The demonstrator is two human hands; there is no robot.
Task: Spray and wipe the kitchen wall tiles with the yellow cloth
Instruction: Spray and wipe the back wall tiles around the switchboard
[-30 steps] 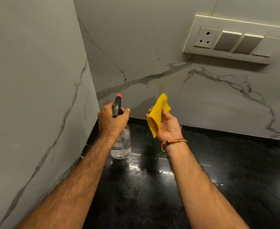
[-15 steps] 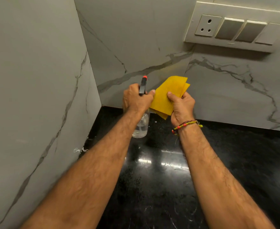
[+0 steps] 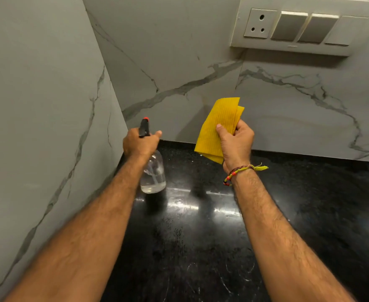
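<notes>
Wall tiles (image 3: 179, 51) fill the upper frame, no wetness visible, so spraying and wiping seem ahead of you. Your right hand (image 3: 235, 144) grips the folded yellow cloth (image 3: 218, 123) mid-frame; your left hand (image 3: 140, 144) grips the spray bottle (image 3: 154, 175).

Dim warm light – glare streaks on the countertop (image 3: 201, 247) – edges bowed

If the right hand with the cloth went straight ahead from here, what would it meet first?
Most likely the back wall tile: the right hand holds the yellow cloth up facing it, nothing between, though the gap is unclear.
</notes>
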